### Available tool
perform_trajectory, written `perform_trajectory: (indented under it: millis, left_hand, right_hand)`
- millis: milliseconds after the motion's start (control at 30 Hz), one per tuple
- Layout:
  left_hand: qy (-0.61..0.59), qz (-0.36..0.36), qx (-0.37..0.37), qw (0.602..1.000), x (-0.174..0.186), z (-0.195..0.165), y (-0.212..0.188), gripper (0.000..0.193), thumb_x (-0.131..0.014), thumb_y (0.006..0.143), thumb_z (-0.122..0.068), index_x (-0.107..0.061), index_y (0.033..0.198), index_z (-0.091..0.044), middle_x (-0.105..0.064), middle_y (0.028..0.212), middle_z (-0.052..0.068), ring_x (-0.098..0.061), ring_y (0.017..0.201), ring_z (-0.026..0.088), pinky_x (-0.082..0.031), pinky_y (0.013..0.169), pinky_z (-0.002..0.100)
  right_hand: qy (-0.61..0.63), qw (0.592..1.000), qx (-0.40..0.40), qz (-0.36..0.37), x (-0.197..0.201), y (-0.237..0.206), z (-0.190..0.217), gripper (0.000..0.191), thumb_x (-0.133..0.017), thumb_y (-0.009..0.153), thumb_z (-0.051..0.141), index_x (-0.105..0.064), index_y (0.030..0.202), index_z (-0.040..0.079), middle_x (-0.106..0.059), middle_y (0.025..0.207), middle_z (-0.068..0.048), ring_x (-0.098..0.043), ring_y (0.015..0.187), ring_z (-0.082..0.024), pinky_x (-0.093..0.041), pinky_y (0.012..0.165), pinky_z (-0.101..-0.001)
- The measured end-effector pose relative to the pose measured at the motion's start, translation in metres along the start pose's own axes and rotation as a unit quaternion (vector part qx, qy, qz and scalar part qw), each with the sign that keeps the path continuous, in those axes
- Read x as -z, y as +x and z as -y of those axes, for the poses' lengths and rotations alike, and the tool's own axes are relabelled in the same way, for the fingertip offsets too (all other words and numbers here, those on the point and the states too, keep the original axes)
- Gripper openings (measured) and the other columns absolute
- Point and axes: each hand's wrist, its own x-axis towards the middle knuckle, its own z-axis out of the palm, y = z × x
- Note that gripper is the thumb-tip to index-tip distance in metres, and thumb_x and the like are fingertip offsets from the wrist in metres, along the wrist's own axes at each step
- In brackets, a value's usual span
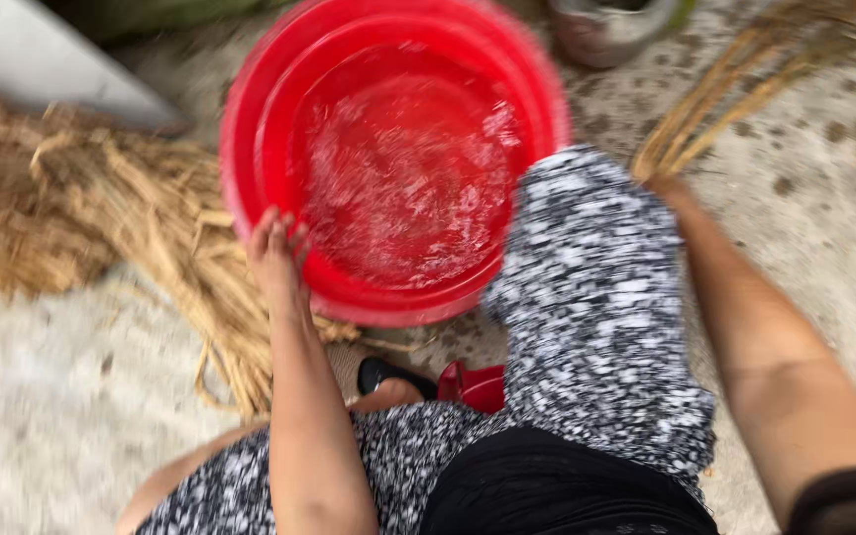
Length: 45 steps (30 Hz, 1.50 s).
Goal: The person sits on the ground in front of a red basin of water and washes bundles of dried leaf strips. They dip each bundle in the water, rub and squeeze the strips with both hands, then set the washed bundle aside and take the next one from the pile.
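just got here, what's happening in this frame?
A person crouches over a red basin of water on a concrete floor. The left hand grips the basin's near rim. The right hand, mostly hidden behind the knee, holds a bundle of straw stalks out to the side, clear of the basin. More straw lies piled on the floor to the left, partly under the basin's edge. A metal pot stands beyond the basin. The picture is motion-blurred.
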Motion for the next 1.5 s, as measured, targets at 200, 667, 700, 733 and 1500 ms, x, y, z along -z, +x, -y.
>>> perform_trajectory:
  millis: [200,667,700,733,1500]
  left_hand:
    - [-0.104,-0.125,-0.097,0.982,0.059,-0.054,0.025,0.02,-0.058,0.101,-0.005,-0.064,0.12,-0.004,-0.07,0.097,0.006,-0.067,0.073,0.017,-0.051,0.057,0.027]
    - [0.414,-0.384,0.084,0.821,0.126,0.033,-0.024,0.039,-0.073,0.081,-0.02,-0.07,0.113,0.001,-0.071,0.11,0.025,-0.069,0.103,0.04,-0.054,0.096,0.045]
    - [0.454,-0.374,0.09,0.804,0.127,0.039,-0.023,0.037,-0.073,0.085,-0.022,-0.072,0.114,0.001,-0.071,0.116,0.027,-0.068,0.109,0.042,-0.054,0.101,0.045]
    - [0.464,-0.368,0.09,0.801,0.129,0.045,-0.021,0.046,-0.075,0.085,-0.026,-0.067,0.121,0.002,-0.068,0.12,0.028,-0.066,0.112,0.043,-0.053,0.102,0.046]
    - [0.484,-0.371,-0.016,0.792,0.106,0.019,0.003,0.03,-0.083,0.084,-0.022,-0.066,0.099,-0.004,-0.072,0.088,0.017,-0.067,0.077,0.033,-0.056,0.069,0.047]
  right_hand:
    - [0.131,0.961,0.237,0.065,0.123,0.058,0.101,0.013,-0.07,0.1,0.007,-0.071,0.112,0.001,-0.072,0.109,-0.012,-0.065,0.093,-0.019,-0.052,0.08,-0.035]
    - [-0.3,0.841,0.443,0.078,0.086,-0.094,0.33,0.049,-0.066,0.098,0.03,-0.061,0.146,0.015,-0.077,0.115,-0.008,-0.075,0.086,-0.02,-0.06,0.074,-0.0329]
    - [-0.378,0.832,0.401,0.071,0.081,-0.092,0.325,0.053,-0.067,0.098,0.034,-0.062,0.148,0.02,-0.079,0.116,-0.004,-0.077,0.081,-0.017,-0.062,0.07,-0.0317]
    - [-0.367,0.831,0.41,0.087,0.079,-0.086,0.319,0.052,-0.067,0.096,0.035,-0.062,0.146,0.021,-0.079,0.114,-0.003,-0.077,0.085,-0.016,-0.061,0.073,-0.0316]
    - [-0.482,0.819,0.286,0.126,0.087,-0.05,0.298,0.061,-0.064,0.092,0.044,-0.053,0.15,0.028,-0.076,0.123,-0.008,-0.077,0.106,-0.02,-0.065,0.088,-0.0394]
